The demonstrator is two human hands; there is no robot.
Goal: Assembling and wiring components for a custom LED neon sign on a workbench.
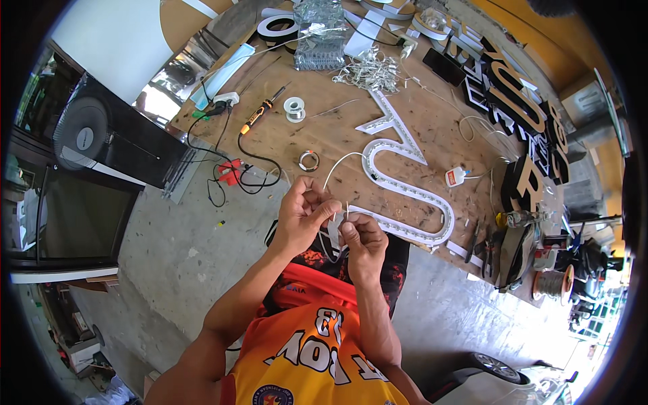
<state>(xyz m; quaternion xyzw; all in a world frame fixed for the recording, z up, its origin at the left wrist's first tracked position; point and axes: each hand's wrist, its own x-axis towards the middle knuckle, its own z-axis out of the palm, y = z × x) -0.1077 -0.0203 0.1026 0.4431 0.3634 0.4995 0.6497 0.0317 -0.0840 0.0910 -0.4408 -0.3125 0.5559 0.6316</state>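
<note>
Both hands pinch a thin white wire at the surface edge — left hand closed on it, right hand gripping its end (by the U-shaped letter). Best keep it taut — fingertips close.

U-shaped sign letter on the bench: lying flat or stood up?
Flat. The U-shaped letter lies open face up on the wooden bench, its inner strip showing.

Both forearms rose from the lower middle of the frame and met at centre. The left hand and right hand were close together, fingers curled in a pinch.
</note>
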